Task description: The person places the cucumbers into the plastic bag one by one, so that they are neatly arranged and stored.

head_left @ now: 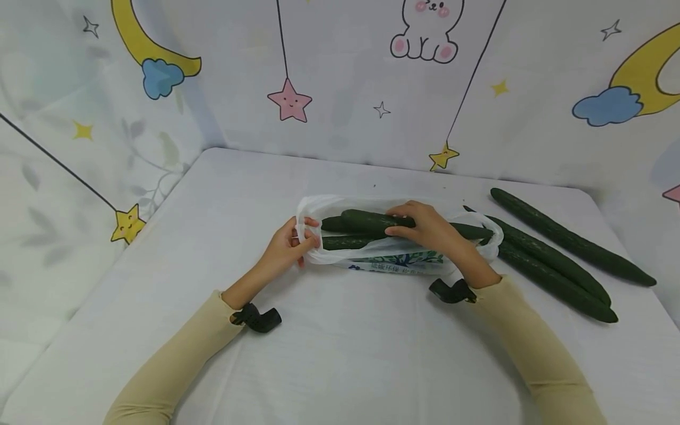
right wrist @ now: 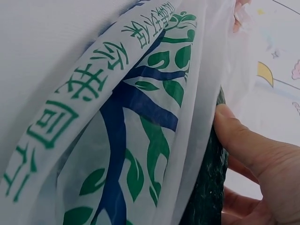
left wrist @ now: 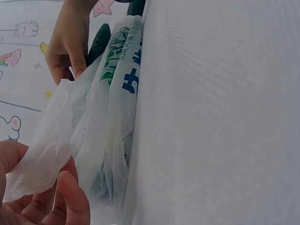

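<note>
A white plastic bag (head_left: 313, 257) with a green and blue tree print lies on the table, its mouth spread upward. Several dark green cucumbers lie inside it. My left hand (head_left: 284, 245) pinches the bag's left rim; in the left wrist view its fingers (left wrist: 72, 197) hold the thin plastic. Within the bag's mouth, my right hand (head_left: 425, 224) grips one cucumber (head_left: 366, 221), thumb on the near side and fingers over the far side. That cucumber's dark bumpy skin (right wrist: 211, 173) shows beside the thumb in the right wrist view.
Right of the bag, two cucumbers (head_left: 558, 283) lie side by side, and another cucumber (head_left: 574, 236) lies apart behind them. A white cloth covers the table (head_left: 340, 354). Behind it hangs a printed backdrop (head_left: 340, 71) with stars and moons. Dark camera mounts (head_left: 260, 320) sit at both wrists.
</note>
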